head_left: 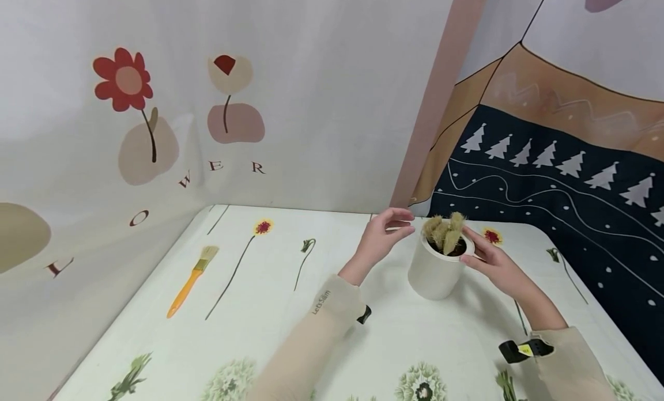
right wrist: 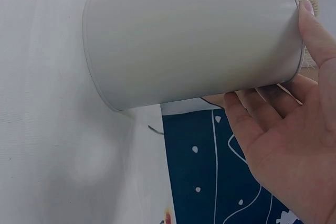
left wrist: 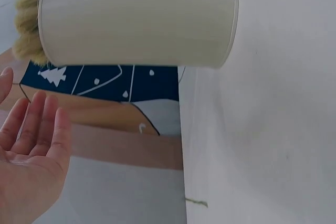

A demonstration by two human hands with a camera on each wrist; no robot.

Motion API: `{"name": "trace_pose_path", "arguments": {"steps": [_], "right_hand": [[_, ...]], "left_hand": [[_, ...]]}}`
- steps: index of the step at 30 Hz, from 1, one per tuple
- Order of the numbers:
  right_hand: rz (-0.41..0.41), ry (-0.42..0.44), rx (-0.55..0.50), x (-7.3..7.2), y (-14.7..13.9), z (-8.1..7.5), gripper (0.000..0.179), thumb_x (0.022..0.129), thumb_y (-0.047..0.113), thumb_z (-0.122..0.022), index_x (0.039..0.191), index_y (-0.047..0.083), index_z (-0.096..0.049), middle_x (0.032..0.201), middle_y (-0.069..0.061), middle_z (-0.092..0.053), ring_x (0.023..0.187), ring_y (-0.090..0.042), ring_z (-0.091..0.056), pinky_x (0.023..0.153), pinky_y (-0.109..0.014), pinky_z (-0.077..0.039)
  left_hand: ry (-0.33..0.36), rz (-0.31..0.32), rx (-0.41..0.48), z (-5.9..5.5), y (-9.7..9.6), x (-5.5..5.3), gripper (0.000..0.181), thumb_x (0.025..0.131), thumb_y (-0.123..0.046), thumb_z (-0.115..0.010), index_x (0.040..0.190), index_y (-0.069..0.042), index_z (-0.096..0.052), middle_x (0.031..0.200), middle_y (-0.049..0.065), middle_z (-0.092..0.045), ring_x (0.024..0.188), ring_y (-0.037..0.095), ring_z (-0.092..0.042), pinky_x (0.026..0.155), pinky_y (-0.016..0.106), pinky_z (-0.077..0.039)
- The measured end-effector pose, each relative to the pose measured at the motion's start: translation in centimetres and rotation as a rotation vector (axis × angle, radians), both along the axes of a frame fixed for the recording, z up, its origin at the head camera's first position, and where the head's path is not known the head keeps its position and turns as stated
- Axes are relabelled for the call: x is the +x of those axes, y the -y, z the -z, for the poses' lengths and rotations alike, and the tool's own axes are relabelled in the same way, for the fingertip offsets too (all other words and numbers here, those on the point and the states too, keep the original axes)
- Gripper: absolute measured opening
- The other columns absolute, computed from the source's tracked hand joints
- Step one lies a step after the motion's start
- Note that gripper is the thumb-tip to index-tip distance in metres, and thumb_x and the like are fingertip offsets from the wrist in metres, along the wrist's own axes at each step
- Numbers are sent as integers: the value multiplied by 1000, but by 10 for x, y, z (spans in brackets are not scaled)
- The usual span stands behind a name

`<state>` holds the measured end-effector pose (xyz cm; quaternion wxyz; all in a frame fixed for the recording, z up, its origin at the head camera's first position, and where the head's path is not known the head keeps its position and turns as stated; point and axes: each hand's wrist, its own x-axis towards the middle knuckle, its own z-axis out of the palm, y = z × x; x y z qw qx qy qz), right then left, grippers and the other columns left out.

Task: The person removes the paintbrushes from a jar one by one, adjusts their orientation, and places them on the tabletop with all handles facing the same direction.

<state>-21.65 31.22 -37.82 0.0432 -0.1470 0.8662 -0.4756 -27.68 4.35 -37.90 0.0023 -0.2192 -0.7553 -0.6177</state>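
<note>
A white cylindrical flowerpot (head_left: 433, 274) holds dark soil and a fuzzy, yellowish-green cactus (head_left: 440, 235) with several lobes. My right hand (head_left: 495, 267) grips the pot near its rim from the right. In the right wrist view, its thumb lies on the pot by the rim and the other fingers go behind the wall. To the left of the pot is my left hand (head_left: 383, 233), loosely bent and apart from it, holding nothing. The left wrist view shows a gap between those fingers (left wrist: 35, 121) and the pot. Whether the pot's base touches the table is hard to tell.
On the left of the white, flower-printed table cover (head_left: 259, 343) lies a brush (head_left: 192, 283) with an orange handle and pale bristles. Behind the table hangs a pale printed curtain (head_left: 332, 101). Dark blue fabric with white trees (head_left: 519, 182) hangs at the right.
</note>
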Motion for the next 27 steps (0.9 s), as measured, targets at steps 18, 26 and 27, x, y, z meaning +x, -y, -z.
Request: {"name": "trace_pose_path", "arguments": {"steps": [18, 26, 27], "right_hand": [[-3, 11, 9, 0, -1, -1, 76, 104, 25, -54, 160, 5, -7, 166, -24, -3, 149, -52, -6, 98, 3, -28], [0, 1, 9, 0, 0, -1, 75, 104, 24, -53, 160, 4, -7, 166, -24, -3, 150, -51, -3, 97, 6, -23], [2, 0, 9, 1, 0, -1, 75, 104, 24, -53, 160, 4, -7, 166, -24, -3, 150, -51, -3, 97, 6, -22]], "left_hand": [[-40, 30, 7, 2, -26, 6, 33, 95, -20, -68, 127, -11, -65, 128, 6, -68, 120, 17, -65, 96, 18, -54], [-80, -41, -14, 2, -30, 7, 24, 95, -18, -68, 118, -10, -70, 118, 6, -73, 109, 16, -69, 90, 14, -54], [-81, -45, -11, 2, -31, 8, 23, 95, -18, -68, 116, -10, -70, 118, 6, -73, 109, 15, -70, 90, 14, -54]]}}
